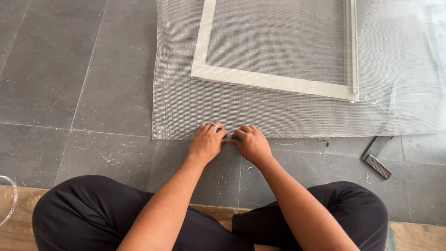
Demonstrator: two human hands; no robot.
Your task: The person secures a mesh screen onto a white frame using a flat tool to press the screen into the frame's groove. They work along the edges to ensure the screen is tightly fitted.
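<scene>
On woven mesh: left hand, right hand.

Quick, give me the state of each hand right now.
Left hand: fingers curled, pinching the near edge of the mesh.
Right hand: fingers curled, pinching the same edge.

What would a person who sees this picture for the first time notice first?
Probably the two hands, left hand and right hand, side by side at the near edge of a large grey mesh sheet spread on the tiled floor. Behind them a pale rectangular frame lies on the mesh, and a small metal tool rests at the right.
</scene>
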